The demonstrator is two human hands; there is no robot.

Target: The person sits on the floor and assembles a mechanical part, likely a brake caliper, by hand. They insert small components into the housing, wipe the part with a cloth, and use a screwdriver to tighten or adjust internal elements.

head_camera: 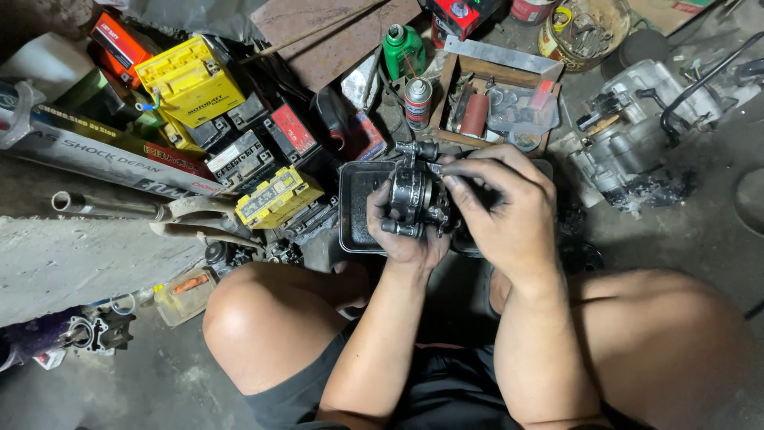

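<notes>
The left hand [402, 231] cups the greasy black metal part [415, 195] from below (fingers closed around it) while the right hand [505, 203] pinches its near side, so a steady cradle suits best.

I sit low over a grey, oil-stained concrete floor [700, 239] that runs around my knees. To my left lies a pale rough concrete slab [72, 263], and above it a heap of yellow, black and red block-shaped batteries [191, 84]. Straight ahead a shallow wooden tray of small parts [497, 99] rests on the floor, with a green plastic bottle [403, 49] and a silver spray can with a red cap [418, 102] just beside it. At my right sits a grimy grey metal engine block [637, 127]. The light is dim and even.
</notes>
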